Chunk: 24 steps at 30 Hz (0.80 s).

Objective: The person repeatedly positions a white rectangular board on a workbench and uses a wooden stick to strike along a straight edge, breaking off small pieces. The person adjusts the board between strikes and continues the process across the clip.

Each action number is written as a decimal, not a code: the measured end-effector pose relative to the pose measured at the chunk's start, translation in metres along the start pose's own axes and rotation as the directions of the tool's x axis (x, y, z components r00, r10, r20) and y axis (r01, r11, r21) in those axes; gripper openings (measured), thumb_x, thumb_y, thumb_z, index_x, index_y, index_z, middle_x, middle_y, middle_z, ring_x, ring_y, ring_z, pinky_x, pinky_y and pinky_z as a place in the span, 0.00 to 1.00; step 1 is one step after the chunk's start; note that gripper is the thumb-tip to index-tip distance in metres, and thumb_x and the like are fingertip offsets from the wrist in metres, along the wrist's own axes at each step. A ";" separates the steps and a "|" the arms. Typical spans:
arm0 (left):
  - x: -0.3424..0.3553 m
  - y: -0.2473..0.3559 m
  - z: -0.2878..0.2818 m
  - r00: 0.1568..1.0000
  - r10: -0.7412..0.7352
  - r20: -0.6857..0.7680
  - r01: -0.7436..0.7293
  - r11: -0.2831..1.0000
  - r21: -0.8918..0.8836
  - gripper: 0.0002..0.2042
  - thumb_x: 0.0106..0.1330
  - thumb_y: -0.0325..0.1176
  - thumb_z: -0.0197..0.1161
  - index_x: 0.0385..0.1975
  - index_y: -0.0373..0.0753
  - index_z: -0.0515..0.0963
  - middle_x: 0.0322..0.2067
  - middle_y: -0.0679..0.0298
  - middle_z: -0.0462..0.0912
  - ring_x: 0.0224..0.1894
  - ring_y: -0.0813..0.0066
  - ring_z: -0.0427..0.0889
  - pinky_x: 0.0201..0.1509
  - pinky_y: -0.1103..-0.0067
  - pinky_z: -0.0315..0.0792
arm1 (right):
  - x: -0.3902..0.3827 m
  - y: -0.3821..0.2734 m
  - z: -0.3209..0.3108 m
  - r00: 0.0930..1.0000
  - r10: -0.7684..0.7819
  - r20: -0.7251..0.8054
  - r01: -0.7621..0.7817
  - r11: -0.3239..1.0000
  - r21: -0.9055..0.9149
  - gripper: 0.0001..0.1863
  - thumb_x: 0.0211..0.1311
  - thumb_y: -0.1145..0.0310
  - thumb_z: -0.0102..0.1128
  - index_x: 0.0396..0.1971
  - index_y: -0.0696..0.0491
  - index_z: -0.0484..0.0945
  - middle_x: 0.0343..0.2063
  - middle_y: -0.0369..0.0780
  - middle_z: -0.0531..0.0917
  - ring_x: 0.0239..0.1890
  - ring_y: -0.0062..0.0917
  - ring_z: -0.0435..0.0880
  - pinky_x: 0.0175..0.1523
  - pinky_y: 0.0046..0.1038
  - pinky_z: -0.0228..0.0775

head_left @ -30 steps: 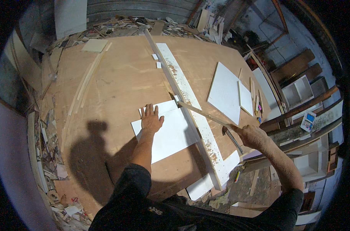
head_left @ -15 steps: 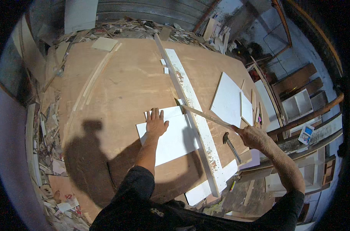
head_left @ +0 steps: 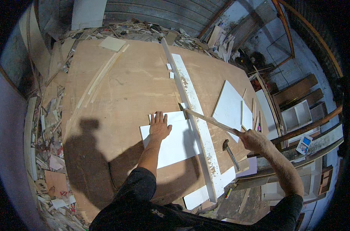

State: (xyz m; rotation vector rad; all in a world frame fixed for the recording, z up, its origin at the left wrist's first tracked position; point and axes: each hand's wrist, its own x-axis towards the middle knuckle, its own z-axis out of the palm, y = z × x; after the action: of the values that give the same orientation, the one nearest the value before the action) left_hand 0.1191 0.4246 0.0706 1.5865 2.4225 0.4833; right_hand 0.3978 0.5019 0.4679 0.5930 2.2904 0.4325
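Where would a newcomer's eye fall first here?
Probably the long, speckled white board slanting across the brown worktable. Left of it, the left hand lies spread over white panels; right of it, the right hand grips a narrow strip reaching across the board. A hammer lies right of the board.

The left hand [head_left: 159, 128] is laid flat, palm down, fingers [head_left: 157, 116] slightly parted, its arm [head_left: 148, 154] stretched forward; the right hand [head_left: 253, 140] is curled tight, with the elbow [head_left: 296, 188] bent outward.
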 end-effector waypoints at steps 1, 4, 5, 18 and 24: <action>0.000 0.000 0.000 1.000 0.003 -0.011 -0.003 1.000 0.004 0.38 0.75 0.59 0.48 0.77 0.38 0.60 0.78 0.50 0.55 0.82 0.52 0.46 0.83 0.49 0.34 | 0.001 -0.002 -0.002 0.999 0.028 0.018 -0.029 0.999 0.045 0.38 0.67 0.75 0.56 0.78 0.46 0.57 0.24 0.49 0.86 0.27 0.39 0.89 0.29 0.42 0.84; 0.000 -0.001 0.002 0.999 0.019 -0.047 -0.020 1.000 -0.012 0.37 0.75 0.58 0.49 0.76 0.37 0.62 0.78 0.47 0.56 0.82 0.51 0.47 0.83 0.47 0.33 | 0.005 -0.005 -0.008 0.994 0.084 0.068 -0.090 0.992 0.087 0.39 0.64 0.77 0.54 0.77 0.44 0.59 0.28 0.52 0.87 0.35 0.46 0.91 0.35 0.48 0.86; 0.000 -0.001 0.003 0.999 0.023 -0.049 -0.024 0.999 -0.021 0.37 0.75 0.58 0.49 0.76 0.37 0.62 0.78 0.46 0.56 0.82 0.50 0.46 0.82 0.46 0.33 | 0.008 -0.005 -0.009 0.991 0.100 0.089 -0.107 0.990 0.087 0.39 0.65 0.77 0.54 0.77 0.43 0.59 0.29 0.52 0.87 0.35 0.45 0.91 0.35 0.48 0.86; 0.000 0.000 -0.003 1.000 -0.013 0.003 0.013 1.000 -0.025 0.37 0.75 0.58 0.50 0.77 0.40 0.60 0.79 0.50 0.54 0.82 0.54 0.45 0.83 0.49 0.33 | 0.130 0.007 -0.068 0.982 0.172 -0.080 -0.174 0.984 -0.025 0.37 0.64 0.79 0.50 0.74 0.38 0.67 0.41 0.51 0.88 0.40 0.47 0.89 0.41 0.48 0.84; 0.000 -0.004 0.007 0.987 0.019 -0.157 -0.037 0.993 -0.109 0.42 0.68 0.52 0.60 0.73 0.23 0.60 0.74 0.44 0.63 0.79 0.49 0.54 0.84 0.56 0.41 | -0.014 0.052 -0.191 0.925 0.120 -0.362 -0.185 0.971 -0.149 0.34 0.67 0.75 0.54 0.73 0.39 0.68 0.38 0.50 0.89 0.37 0.38 0.91 0.39 0.43 0.83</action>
State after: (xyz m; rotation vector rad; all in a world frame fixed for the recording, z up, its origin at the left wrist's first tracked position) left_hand 0.1180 0.4239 0.0622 1.5930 2.4377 0.7605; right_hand 0.2844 0.5128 0.6309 0.6471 2.5103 0.8753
